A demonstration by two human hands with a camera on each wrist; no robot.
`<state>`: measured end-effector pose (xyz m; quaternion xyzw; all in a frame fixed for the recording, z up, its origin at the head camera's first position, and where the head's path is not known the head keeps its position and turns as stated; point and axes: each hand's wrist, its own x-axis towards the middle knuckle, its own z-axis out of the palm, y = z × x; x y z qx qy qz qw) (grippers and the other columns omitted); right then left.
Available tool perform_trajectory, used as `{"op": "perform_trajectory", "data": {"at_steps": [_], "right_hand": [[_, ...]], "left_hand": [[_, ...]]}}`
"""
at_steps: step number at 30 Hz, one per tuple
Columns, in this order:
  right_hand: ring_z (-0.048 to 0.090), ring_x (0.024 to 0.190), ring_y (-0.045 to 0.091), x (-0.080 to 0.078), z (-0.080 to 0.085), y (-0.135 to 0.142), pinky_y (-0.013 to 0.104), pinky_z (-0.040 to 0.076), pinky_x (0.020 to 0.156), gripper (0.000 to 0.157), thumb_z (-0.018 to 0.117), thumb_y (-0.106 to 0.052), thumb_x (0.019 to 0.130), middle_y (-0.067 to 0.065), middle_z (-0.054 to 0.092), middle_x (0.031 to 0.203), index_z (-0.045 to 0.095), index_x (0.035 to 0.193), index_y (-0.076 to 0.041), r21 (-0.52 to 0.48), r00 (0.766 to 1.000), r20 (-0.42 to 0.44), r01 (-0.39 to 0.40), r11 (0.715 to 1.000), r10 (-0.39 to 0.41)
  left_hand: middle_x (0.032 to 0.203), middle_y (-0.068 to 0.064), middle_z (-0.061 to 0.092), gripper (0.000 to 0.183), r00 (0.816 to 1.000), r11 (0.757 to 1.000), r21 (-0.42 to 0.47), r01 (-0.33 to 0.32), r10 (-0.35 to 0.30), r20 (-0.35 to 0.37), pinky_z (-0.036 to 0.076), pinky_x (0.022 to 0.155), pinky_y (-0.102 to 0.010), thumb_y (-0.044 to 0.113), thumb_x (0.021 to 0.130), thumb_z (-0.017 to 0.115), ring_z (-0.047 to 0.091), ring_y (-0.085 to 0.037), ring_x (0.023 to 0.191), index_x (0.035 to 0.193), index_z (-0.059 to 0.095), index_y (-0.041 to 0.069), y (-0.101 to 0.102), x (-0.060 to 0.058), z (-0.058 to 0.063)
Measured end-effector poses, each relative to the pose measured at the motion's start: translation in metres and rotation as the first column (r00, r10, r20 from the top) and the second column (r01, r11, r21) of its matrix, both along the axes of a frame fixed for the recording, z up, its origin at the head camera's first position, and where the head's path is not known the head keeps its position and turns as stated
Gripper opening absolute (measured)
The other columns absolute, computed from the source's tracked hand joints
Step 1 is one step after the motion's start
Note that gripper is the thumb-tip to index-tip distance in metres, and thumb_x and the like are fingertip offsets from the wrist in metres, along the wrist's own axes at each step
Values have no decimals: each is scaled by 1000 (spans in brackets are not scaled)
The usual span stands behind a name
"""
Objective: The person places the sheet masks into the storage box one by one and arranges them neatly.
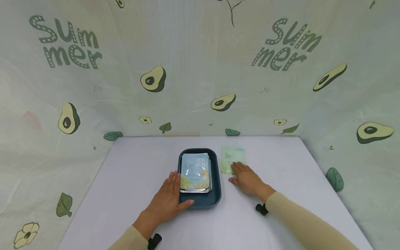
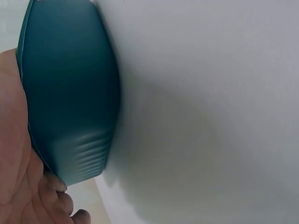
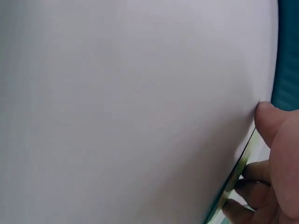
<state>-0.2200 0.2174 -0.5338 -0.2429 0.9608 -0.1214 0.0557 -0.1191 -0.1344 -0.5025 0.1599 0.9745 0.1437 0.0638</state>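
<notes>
A dark blue tray (image 1: 204, 205) sits on the table with a small stack of light blue sachets (image 1: 195, 172) inside, the top one glossy and printed. My left hand (image 1: 167, 199) rests along the tray's left rim, fingers straight, thumb reaching over the front rim. The left wrist view shows its palm against the outer wall of the tray (image 2: 70, 84). Right of the tray lies a flat green sachet (image 1: 232, 154). My right hand (image 1: 250, 180) touches its lower right part with extended fingertips. In the right wrist view, the fingertips (image 3: 254, 193) are at the sachet's edge (image 3: 240, 163).
The white table (image 1: 140, 156) ends at a cloth backdrop (image 1: 187, 52) printed with avocados, leaves and lettering, which also rises along both sides. A dark wrist camera (image 1: 261, 209) sits under the right sleeve (image 1: 306, 222), another (image 1: 154, 241) under the left.
</notes>
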Motion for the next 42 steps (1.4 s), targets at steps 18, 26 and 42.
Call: {"op": "perform_trajectory", "data": {"at_steps": [18, 26, 42], "right_hand": [[48, 125, 41, -69, 25, 35, 62, 45, 107, 107, 82, -69, 81, 25, 52, 143, 45, 157, -2, 110, 996, 23, 87, 990, -90], [44, 130, 47, -79, 19, 38, 67, 41, 110, 105, 87, -70, 73, 27, 45, 150, 55, 149, -5, 88, 985, 71, 150, 985, -156], [50, 129, 46, -55, 12, 33, 66, 38, 109, 99, 96, -57, 69, 21, 61, 132, 51, 136, 1, -19, 966, -184, 182, 983, -183]], "left_hand": [[175, -25, 13, 109, 1000, 1000, 14, 9, -9, 11, 26, 129, -55, 73, 100, 51, 10, -39, 164, 166, 15, -5, -2, 1, 2], [175, -25, 14, 109, 1000, 1000, 14, 14, -14, 12, 27, 129, -55, 74, 100, 50, 11, -40, 164, 166, 15, -6, -1, 1, 1], [175, -25, 13, 109, 1000, 1000, -9, 13, -13, 15, 26, 129, -54, 74, 101, 48, 9, -38, 164, 167, 13, -5, 0, -2, 0]]}}
